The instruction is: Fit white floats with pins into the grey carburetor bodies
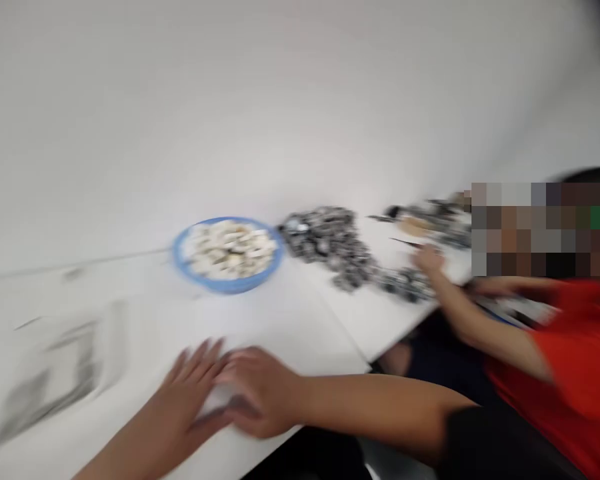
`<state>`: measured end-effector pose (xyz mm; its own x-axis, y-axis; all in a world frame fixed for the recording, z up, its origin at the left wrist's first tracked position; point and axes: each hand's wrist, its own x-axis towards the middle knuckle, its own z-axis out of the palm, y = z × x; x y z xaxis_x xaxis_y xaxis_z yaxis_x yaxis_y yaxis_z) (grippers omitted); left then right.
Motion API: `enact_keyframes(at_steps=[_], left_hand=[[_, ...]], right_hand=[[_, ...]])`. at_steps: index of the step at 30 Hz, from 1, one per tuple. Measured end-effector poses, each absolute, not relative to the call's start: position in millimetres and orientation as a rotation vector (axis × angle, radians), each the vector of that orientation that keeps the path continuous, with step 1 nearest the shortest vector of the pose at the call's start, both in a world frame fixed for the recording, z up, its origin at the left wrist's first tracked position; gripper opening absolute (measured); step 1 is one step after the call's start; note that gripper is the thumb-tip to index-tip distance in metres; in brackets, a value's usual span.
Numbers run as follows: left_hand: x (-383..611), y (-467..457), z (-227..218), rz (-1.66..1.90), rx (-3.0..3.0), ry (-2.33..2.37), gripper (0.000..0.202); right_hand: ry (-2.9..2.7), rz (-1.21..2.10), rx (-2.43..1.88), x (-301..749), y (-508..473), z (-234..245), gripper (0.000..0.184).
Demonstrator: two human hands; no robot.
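My left hand point(194, 373) reaches in from the bottom over the white table, its fingers stretched out and slightly apart. My right hand point(267, 392) comes from the right and meets it, fingers bent and fingertips at or against the left fingers. A gap shows between the right thumb and fingers, with nothing visible held in it. Both hands are blurred. Beyond them stands a blue bowl point(233, 288) heaped with whitish pieces point(230, 250), too blurred to name.
Dark grey pieces point(327, 243) lie piled right of the bowl. At far right, a person in a red shirt point(580, 353) holds a thin dark tool point(405, 241). A crumpled, clear-looking sheet or bag point(65, 373) lies left. A white wall point(230, 100) rises behind the table point(300, 333).
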<state>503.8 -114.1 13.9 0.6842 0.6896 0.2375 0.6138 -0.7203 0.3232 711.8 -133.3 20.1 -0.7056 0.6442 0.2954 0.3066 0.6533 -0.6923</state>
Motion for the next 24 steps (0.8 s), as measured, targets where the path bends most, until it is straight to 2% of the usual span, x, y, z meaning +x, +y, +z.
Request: enact_keyframes(at_steps=[3, 7, 12, 14, 19, 22, 24], left_hand=[[486, -111, 12, 0.186, 2.506, 1.098, 0.065], [481, -85, 1, 0.338, 2.354, 1.112, 0.065], [493, -82, -1, 0.580, 2.328, 1.155, 0.024], [495, -84, 3, 0.638, 2.349, 1.161, 0.017], [474, -91, 35, 0.733, 2.448, 1.314, 0.021], [438, -91, 65, 0.773, 2.317, 1.755, 0.025], [408, -86, 80, 0.525, 2.103, 2.110, 0.029]], right_hand=[[-2.410, 0.514, -0.503, 695, -111, 3, 0.038], [-2.330, 0.318, -0.261, 679, -68, 0, 0.017], [-2.239, 0.400, -0.326, 665, -45, 4, 0.012], [-2.226, 0.423, -0.383, 666, -43, 5, 0.011], [-2.184, 0.474, -0.494, 677, -38, 6, 0.010], [-2.166, 0.535, -0.560, 678, -34, 3, 0.009], [-2.170, 0.581, -0.580, 677, -32, 0, 0.008]])
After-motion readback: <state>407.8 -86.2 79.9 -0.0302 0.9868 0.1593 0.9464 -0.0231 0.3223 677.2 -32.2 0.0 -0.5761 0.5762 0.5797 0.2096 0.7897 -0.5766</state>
